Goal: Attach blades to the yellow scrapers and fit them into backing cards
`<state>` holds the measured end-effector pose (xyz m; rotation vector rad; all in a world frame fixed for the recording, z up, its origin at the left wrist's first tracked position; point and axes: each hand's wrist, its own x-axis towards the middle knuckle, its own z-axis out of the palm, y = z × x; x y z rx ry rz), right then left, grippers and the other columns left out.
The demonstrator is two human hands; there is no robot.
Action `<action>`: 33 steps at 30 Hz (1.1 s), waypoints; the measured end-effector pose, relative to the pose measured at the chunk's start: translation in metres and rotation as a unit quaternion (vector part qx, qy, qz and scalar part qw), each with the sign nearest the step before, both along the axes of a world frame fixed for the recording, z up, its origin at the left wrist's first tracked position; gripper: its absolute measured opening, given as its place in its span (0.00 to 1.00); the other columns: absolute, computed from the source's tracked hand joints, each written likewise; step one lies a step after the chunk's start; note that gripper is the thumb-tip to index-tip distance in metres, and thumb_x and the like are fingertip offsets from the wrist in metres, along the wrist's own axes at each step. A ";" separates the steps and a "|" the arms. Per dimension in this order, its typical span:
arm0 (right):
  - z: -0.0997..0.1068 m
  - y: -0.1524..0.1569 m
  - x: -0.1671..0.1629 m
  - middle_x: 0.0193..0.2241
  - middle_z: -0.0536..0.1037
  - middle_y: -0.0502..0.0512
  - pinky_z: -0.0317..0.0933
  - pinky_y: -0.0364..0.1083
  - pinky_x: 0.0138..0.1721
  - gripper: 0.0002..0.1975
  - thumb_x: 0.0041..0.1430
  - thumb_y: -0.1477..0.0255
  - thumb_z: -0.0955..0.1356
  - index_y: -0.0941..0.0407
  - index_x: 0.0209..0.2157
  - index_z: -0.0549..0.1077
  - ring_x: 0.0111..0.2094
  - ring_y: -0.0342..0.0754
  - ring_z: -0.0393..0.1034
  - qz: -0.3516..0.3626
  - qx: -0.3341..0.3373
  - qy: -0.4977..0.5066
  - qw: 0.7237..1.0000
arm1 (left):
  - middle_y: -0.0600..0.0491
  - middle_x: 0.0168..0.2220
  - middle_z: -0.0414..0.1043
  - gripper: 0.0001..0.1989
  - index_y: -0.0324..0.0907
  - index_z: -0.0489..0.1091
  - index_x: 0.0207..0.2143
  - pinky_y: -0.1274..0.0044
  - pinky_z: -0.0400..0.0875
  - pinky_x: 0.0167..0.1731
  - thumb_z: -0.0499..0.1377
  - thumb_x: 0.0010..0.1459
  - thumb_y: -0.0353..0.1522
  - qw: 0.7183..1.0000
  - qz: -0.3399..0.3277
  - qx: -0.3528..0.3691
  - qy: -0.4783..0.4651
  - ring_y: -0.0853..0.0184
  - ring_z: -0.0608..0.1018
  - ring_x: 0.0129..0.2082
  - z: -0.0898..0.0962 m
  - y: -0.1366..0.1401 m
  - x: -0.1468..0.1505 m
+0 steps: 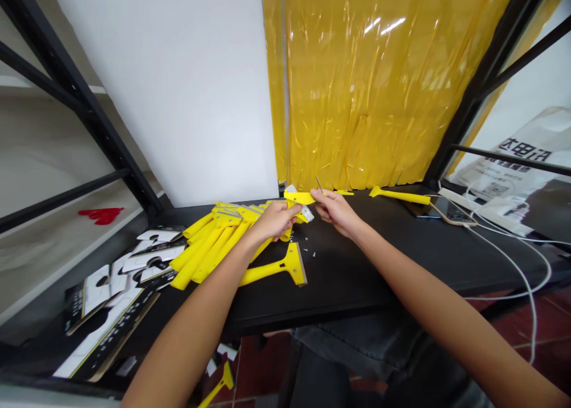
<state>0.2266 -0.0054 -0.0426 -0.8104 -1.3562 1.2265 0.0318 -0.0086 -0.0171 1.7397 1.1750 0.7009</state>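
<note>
Black tabletop [345,274]: bears everything worked on, and runs out on both sides of the yellow scraper pile [205,253].
Yellow scraper pile: handles fanned toward the person, heads away.
Card packaging [98,342]: left of the pile, loosely overlapped.
Loose scraper [292,265]: just right of the pile, on its near side, blade edge outward.
Left hand [277,219]: closed at the pile's right end, gripping a scraper head [298,197].
Right hand [338,210]: farther right of the pile, fingertips pinched around a thin metal rod [319,184], touching the scraper head's edge.
Scraper head: off the pile's right end; probably best held firmly, fingers clear of any blade.
Thin metal rod: its seating cannot be told; straight, gentle pressure should suit.
Screws [314,254]: right of the pile, easily swept off by a sleeve-less forearm.
</note>
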 end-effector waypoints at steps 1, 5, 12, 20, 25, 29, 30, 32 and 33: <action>-0.002 0.001 -0.002 0.15 0.52 0.40 0.34 0.43 0.19 0.23 0.55 0.50 0.73 0.53 0.26 0.67 0.16 0.38 0.41 -0.018 0.010 -0.012 1.000 | 0.60 0.14 0.56 0.22 0.44 0.60 0.22 0.78 0.53 0.11 0.57 0.67 0.44 1.000 0.001 -0.004 -0.001 0.74 0.59 0.10 0.000 0.000 0.000; -0.005 0.004 -0.001 0.18 0.64 0.44 0.46 0.42 0.22 0.22 0.51 0.51 0.76 0.56 0.33 0.78 0.20 0.39 0.52 -0.064 0.070 -0.063 0.994 | 0.60 0.14 0.56 0.21 0.44 0.61 0.23 0.78 0.53 0.12 0.58 0.66 0.44 1.000 0.013 -0.021 -0.012 0.74 0.59 0.10 -0.001 0.003 -0.003; -0.003 0.009 0.007 0.31 0.79 0.53 0.64 0.46 0.37 0.21 0.47 0.53 0.77 0.56 0.33 0.79 0.32 0.47 0.71 -0.074 0.107 -0.116 0.985 | 0.59 0.15 0.58 0.23 0.43 0.62 0.26 0.78 0.52 0.12 0.60 0.62 0.50 0.999 0.024 -0.024 -0.027 0.74 0.60 0.10 -0.004 0.007 -0.007; -0.009 0.012 0.008 0.28 0.77 0.50 0.57 0.43 0.30 0.23 0.46 0.51 0.77 0.56 0.32 0.81 0.29 0.44 0.65 -0.081 0.086 -0.140 0.983 | 0.59 0.15 0.58 0.23 0.43 0.62 0.26 0.78 0.53 0.12 0.59 0.63 0.51 1.000 0.014 -0.016 -0.010 0.74 0.60 0.10 -0.004 0.006 -0.006; -0.005 0.008 0.007 0.20 0.68 0.46 0.42 0.43 0.22 0.23 0.44 0.52 0.78 0.58 0.31 0.80 0.21 0.39 0.52 -0.065 0.040 -0.116 0.990 | 0.59 0.15 0.58 0.23 0.43 0.62 0.25 0.77 0.53 0.12 0.59 0.63 0.51 1.000 -0.001 -0.018 -0.007 0.73 0.60 0.10 -0.003 0.005 -0.007; -0.003 0.006 0.008 0.16 0.60 0.42 0.32 0.43 0.20 0.23 0.45 0.51 0.78 0.58 0.30 0.78 0.17 0.36 0.42 -0.035 -0.002 -0.078 0.996 | 0.59 0.16 0.58 0.23 0.43 0.63 0.27 0.78 0.53 0.11 0.60 0.62 0.52 0.999 -0.007 -0.032 -0.017 0.74 0.60 0.11 -0.002 0.006 -0.008; -0.003 0.006 0.008 0.15 0.58 0.41 0.31 0.44 0.20 0.23 0.46 0.51 0.78 0.57 0.30 0.78 0.17 0.36 0.41 -0.024 -0.012 -0.069 0.997 | 0.59 0.16 0.58 0.23 0.43 0.63 0.27 0.78 0.53 0.12 0.60 0.61 0.52 0.999 -0.008 -0.035 -0.022 0.74 0.59 0.11 -0.002 0.006 -0.008; -0.002 0.005 0.009 0.15 0.57 0.41 0.31 0.43 0.19 0.22 0.47 0.52 0.78 0.57 0.29 0.77 0.16 0.36 0.40 -0.003 -0.024 -0.053 0.998 | 0.60 0.16 0.58 0.22 0.43 0.64 0.28 0.79 0.53 0.12 0.60 0.62 0.51 0.999 -0.011 -0.035 -0.030 0.74 0.59 0.11 -0.002 0.006 -0.008; -0.002 0.005 0.009 0.16 0.58 0.41 0.31 0.43 0.19 0.22 0.46 0.53 0.78 0.57 0.29 0.77 0.16 0.36 0.40 0.000 -0.024 -0.048 0.999 | 0.60 0.16 0.58 0.22 0.43 0.63 0.28 0.79 0.53 0.12 0.60 0.62 0.51 0.999 -0.011 -0.035 -0.029 0.75 0.59 0.11 -0.001 0.005 -0.007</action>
